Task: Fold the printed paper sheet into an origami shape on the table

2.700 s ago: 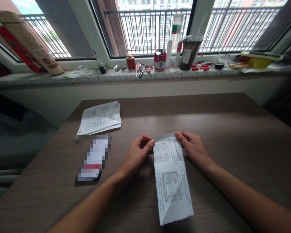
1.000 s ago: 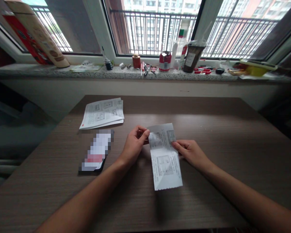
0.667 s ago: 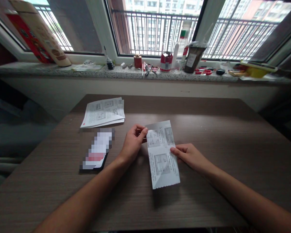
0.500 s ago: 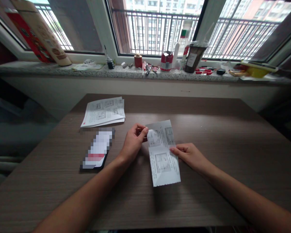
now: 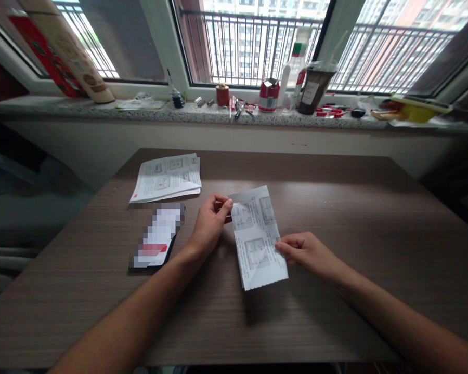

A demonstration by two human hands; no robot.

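Note:
A folded sheet of printed paper (image 5: 256, 244), with small diagrams and lines of text, is held above the brown table (image 5: 335, 322). My left hand (image 5: 212, 221) pinches its upper left edge between thumb and fingers. On the opposite side, my right hand (image 5: 304, 246) grips the right edge below the middle, thumb on top. The lower end of the paper has a jagged edge and hangs free, casting a shadow on the tabletop. Left of my left hand lies a phone (image 5: 156, 239) with its screen blurred out.
Behind the phone rests a stack of printed sheets (image 5: 167, 179). On the granite windowsill (image 5: 140, 115) stand a red can (image 5: 269, 96), a clear bottle (image 5: 294, 72), a dark drink cup (image 5: 314, 91), several small tools and a yellow container (image 5: 415, 111). Windows rise behind the sill.
The paper has shifted slightly left and up, its lower end rising. My left hand has moved a little left with it, while my right hand stays nearly in place, still gripping the edge.

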